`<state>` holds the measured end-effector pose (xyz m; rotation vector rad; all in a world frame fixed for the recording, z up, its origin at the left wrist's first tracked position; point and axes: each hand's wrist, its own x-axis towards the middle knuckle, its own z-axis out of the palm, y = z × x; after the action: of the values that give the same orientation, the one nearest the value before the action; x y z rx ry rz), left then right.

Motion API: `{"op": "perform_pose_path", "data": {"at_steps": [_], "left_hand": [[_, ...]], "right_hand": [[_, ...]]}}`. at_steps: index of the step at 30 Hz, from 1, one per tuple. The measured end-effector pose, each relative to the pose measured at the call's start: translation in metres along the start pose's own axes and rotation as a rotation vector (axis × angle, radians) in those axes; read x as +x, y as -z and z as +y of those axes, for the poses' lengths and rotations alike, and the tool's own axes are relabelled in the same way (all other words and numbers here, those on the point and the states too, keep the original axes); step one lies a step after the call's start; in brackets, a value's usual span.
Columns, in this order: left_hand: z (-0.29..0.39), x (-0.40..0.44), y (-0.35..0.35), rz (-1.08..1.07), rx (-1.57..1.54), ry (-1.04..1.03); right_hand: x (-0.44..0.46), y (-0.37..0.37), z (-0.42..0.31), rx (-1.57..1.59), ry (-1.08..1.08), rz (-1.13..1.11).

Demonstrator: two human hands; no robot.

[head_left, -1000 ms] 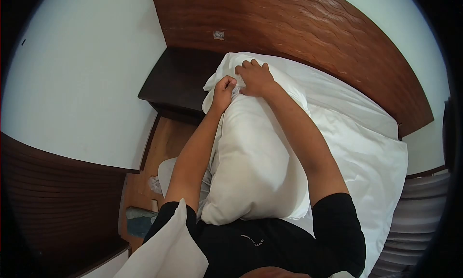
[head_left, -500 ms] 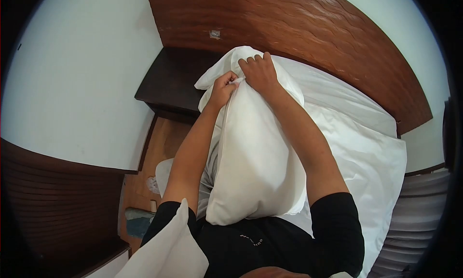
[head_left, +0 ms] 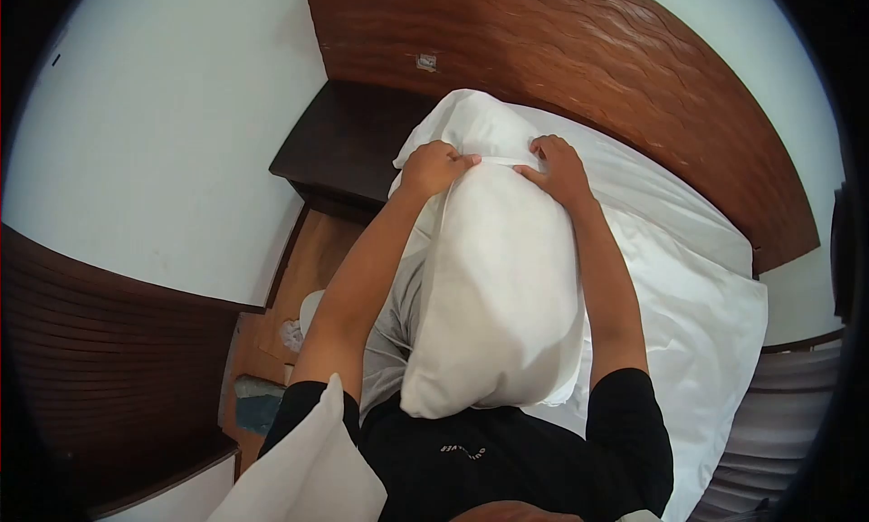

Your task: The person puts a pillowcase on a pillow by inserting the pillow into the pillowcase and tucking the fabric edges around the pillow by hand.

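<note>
A plump white pillow (head_left: pixel 507 277) stands on end against my body, its lower end by my black shirt. At its upper part, a fold or hem of white pillowcase (head_left: pixel 496 161) runs across between my hands. My left hand (head_left: pixel 438 169) grips the left side of this edge, its thumb lying on top and pointing right. Opposite it, my right hand (head_left: pixel 561 171) holds the right side, with the thumb turned inward and the fingers curled over the fabric. More white cloth (head_left: pixel 475 119) bulges beyond both hands; I cannot tell whether it is a second pillow.
A white-sheeted bed (head_left: pixel 679 314) extends to the right, below a brown wooden headboard (head_left: pixel 579 51). At upper left is a dark bedside table (head_left: pixel 353 142). White fabric (head_left: pixel 308 459) hangs near my left shoulder. Crumpled white material (head_left: pixel 291 335) and a bluish-green item (head_left: pixel 258 409) lie on the floor.
My hands were close together at the pillow's upper left edge; now they are apart, one on each side. The right hand has moved right and down, and the pillow's front faces me more squarely.
</note>
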<state>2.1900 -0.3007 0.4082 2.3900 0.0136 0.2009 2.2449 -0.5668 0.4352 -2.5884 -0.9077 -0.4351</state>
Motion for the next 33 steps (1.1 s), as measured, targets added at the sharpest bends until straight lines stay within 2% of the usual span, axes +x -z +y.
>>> {"op": "perform_pose_path", "data": {"at_steps": [1, 2, 5, 6, 7, 9, 11, 14, 15, 16, 19, 21, 26, 29, 30, 33], "left_hand": [[0.009, -0.001, 0.003, -0.083, -0.019, 0.099], [0.006, 0.0, -0.004, -0.039, -0.01, 0.042], [-0.002, 0.0, -0.023, 0.101, -0.058, -0.136], [-0.003, -0.004, -0.024, 0.146, -0.12, -0.194], [-0.004, -0.007, -0.024, 0.193, -0.18, -0.247], [0.004, -0.009, -0.023, 0.095, -0.372, -0.214], [0.017, -0.017, -0.018, 0.039, -0.467, -0.198], [0.023, -0.018, -0.023, 0.027, -0.243, -0.351], [0.026, -0.019, -0.025, 0.017, -0.224, -0.346], [0.028, -0.02, -0.028, 0.01, -0.204, -0.344], [0.033, -0.024, -0.03, 0.005, -0.135, -0.325], [0.032, -0.026, -0.039, 0.034, -0.104, -0.284], [-0.028, -0.017, -0.043, -0.032, -0.079, -0.225], [-0.051, -0.014, -0.042, -0.06, -0.077, -0.162], [-0.054, -0.012, -0.042, -0.066, -0.095, -0.145], [-0.06, -0.012, -0.044, -0.057, -0.08, -0.127]], "right_hand": [[-0.004, 0.008, -0.003, -0.007, -0.035, -0.026], [-0.007, 0.015, -0.004, -0.018, -0.072, -0.048], [-0.004, 0.009, -0.008, -0.073, 0.022, 0.001], [-0.001, 0.019, -0.021, -0.069, -0.082, -0.094], [-0.001, 0.019, -0.023, -0.046, -0.096, -0.091], [0.0, 0.017, -0.026, 0.011, -0.116, -0.086], [0.0, 0.013, -0.024, 0.156, -0.118, -0.123], [-0.006, -0.001, 0.006, 0.524, -0.175, -0.069], [-0.011, -0.004, 0.021, 0.675, -0.199, -0.028], [-0.017, -0.003, 0.037, 0.71, -0.281, -0.088], [-0.048, -0.001, 0.075, 0.623, -0.409, -0.191], [-0.072, -0.002, 0.094, 0.442, -0.467, -0.265], [-0.115, -0.033, 0.134, 0.206, -0.509, -0.32], [-0.118, -0.065, 0.146, 0.642, -0.646, -0.141], [-0.118, -0.06, 0.137, 0.824, -0.794, -0.182], [-0.11, -0.059, 0.116, 0.934, -0.886, -0.161]]}}
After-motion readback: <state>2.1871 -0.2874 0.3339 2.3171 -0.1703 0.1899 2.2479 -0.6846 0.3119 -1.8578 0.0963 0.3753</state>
